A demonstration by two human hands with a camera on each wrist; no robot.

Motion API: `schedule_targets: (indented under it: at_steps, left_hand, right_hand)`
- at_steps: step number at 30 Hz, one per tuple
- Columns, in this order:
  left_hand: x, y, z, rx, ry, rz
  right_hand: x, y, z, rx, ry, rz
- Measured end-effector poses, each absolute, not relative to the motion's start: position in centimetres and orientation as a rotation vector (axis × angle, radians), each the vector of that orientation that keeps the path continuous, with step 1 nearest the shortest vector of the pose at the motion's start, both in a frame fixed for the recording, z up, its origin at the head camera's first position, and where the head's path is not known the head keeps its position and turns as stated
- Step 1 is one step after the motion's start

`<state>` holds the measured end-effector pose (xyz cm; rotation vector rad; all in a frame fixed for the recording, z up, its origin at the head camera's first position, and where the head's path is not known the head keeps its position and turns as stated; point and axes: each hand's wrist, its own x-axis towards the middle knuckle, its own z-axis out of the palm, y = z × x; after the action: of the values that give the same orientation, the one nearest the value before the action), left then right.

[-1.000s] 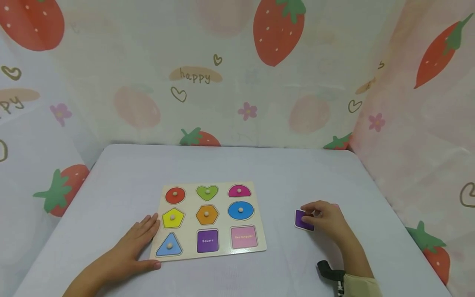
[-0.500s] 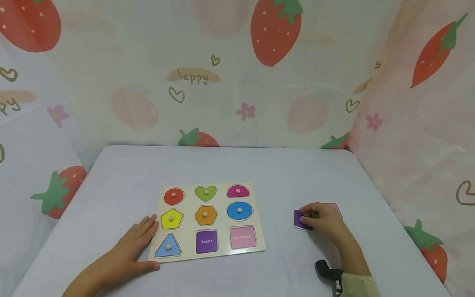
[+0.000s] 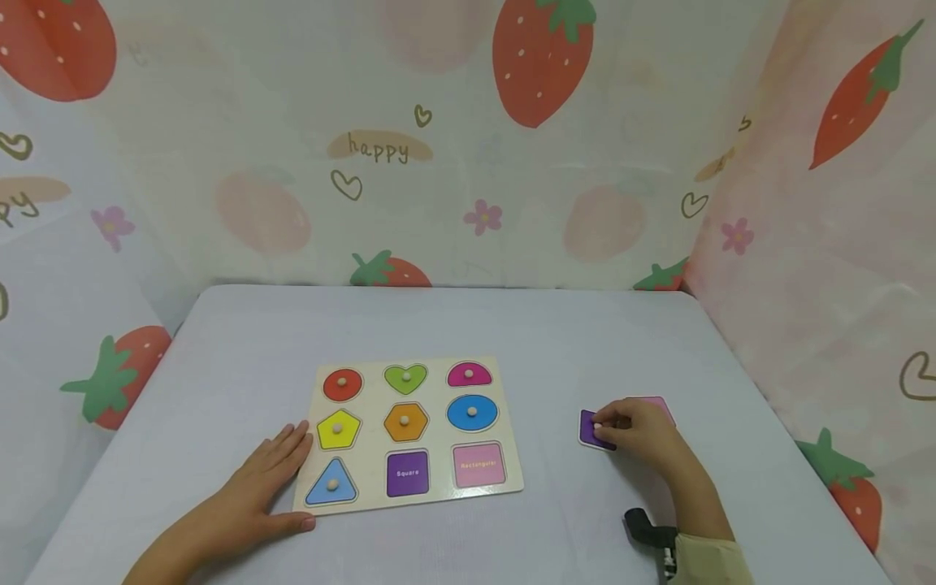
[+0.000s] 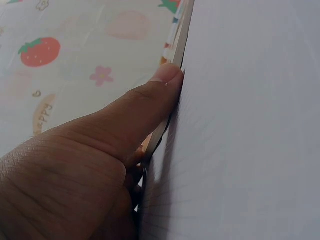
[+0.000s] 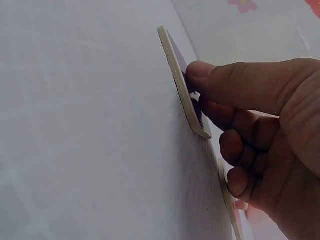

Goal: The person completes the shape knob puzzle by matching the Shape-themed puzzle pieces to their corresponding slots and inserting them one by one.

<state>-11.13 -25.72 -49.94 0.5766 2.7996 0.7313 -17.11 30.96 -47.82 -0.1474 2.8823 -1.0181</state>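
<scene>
My right hand [image 3: 647, 435] pinches a purple square puzzle piece [image 3: 588, 431] by its small knob [image 3: 598, 426], between thumb and forefinger. In the right wrist view the piece [image 5: 177, 80] stands close over the white tabletop, its pale wooden edge showing, and the other fingers are curled. A pink piece [image 3: 661, 404] lies partly hidden behind this hand. My left hand [image 3: 252, 491] rests with straight fingers along the left edge of a wooden shape puzzle board [image 3: 369, 443]. Its thumb [image 4: 162, 82] touches the board's near edge in the left wrist view.
Knobbed shapes fill most of the board, including a blue triangle [image 3: 332, 483] and an orange hexagon [image 3: 406, 422]. Two recesses show printed words: a purple square [image 3: 407, 474] and a pink rectangle [image 3: 478, 465]. Strawberry-print cloth [image 3: 439, 211] surrounds the white table [image 3: 453, 544].
My right hand has shifted slightly at the purple piece, so its knob and more of the pink piece now show. The left hand stays against the board.
</scene>
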Motion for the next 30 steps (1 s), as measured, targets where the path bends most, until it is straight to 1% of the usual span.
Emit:
schedule_targets:
  at_steps: [14, 30]
  left_hand:
    - [-11.1, -25.6, -49.7, 0.571, 2.784, 0.738]
    - [-11.1, -25.7, -50.0, 0.584, 2.801, 0.737]
  right_hand:
    - [-17.2, 30.7, -47.9, -0.166, 3.055, -0.993]
    - [-17.0, 30.0, -47.1, -0.135, 3.083, -1.054]
